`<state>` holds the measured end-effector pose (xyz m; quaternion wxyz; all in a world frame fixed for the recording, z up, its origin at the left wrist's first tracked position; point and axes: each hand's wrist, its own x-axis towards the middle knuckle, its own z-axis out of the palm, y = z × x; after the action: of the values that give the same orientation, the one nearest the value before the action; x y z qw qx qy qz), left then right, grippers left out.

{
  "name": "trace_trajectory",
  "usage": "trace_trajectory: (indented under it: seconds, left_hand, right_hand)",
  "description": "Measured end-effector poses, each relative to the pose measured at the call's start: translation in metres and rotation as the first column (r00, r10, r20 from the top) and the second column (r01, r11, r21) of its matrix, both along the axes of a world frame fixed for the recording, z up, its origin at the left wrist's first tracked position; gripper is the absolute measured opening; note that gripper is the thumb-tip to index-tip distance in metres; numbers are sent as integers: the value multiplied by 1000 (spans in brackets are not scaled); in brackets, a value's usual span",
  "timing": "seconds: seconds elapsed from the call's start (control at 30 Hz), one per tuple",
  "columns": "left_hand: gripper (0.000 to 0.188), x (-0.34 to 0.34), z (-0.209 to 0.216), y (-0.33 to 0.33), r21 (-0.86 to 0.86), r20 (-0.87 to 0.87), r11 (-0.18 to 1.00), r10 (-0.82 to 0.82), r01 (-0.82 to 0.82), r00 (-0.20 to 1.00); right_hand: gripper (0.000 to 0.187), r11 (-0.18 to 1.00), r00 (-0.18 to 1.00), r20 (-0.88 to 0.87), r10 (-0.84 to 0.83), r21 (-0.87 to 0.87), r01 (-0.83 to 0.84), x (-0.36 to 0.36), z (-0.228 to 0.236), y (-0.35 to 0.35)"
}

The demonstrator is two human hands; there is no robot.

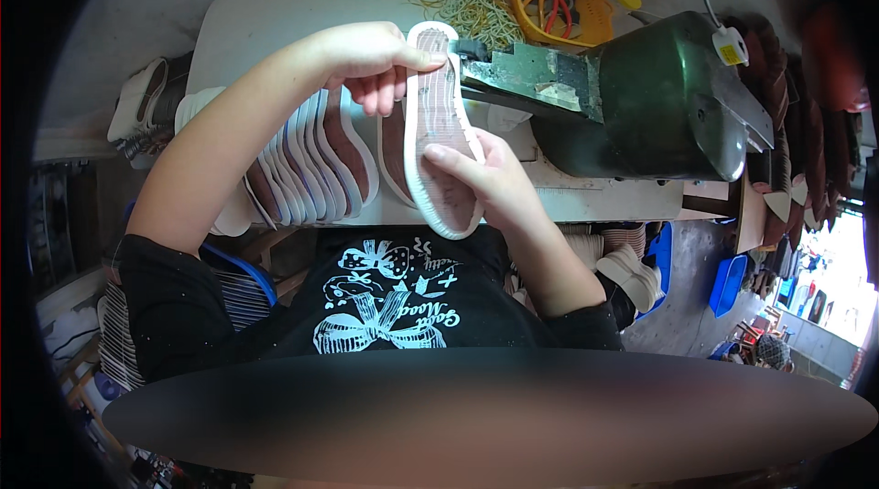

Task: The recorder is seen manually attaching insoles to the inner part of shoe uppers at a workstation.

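A sole (441,118) spans left hand (374,57) and right hand (500,179).

Sole (438,109) between sole row (316,164) and machine (659,100) | strands (472,11) beside basket (600,15) | pliers (555,4) seemingly inside

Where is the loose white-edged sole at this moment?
In the upper middle of the head view, the white-edged sole is just left of the dark green machine; the right hand grips its right side, and the left hand's thumb lies on its upper end.
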<state>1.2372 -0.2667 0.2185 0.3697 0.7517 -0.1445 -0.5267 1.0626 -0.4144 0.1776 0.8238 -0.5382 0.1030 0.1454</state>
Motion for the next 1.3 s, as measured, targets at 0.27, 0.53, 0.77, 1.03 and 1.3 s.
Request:
trace_trajectory:
  seconds: [0.27, 0.53, 0.77, 1.03, 1.3]
  left_hand:
    - [58, 38, -15, -14, 80, 284, 997, -18, -5, 959]
    - [52, 9, 1, 62, -453, 150, 886, -36, 101, 988]
    - [33, -52, -68, 135, -700, 220, 575, 738, -424, 638]
    - [66, -99, -99, 110, 290, 799, 914, -68, -284, 597]
    - [70, -101, -116, 109, 262, 745, 903, 35, -340, 666]
  right_hand:
    - [24, 971, 989, 15, -145, 196, 139, 35, -16, 0]
    - [33, 838, 862, 220, 456, -433, -332, -13, -10, 59]
    - [33, 615, 871, 407, 274, -771, 167, 4, -84, 45]
    - [52, 625, 799, 434, 417, -775, 94, -1, -88, 93]
    - [28, 575, 918, 115, 378, -807, -136, 37, -87, 96]
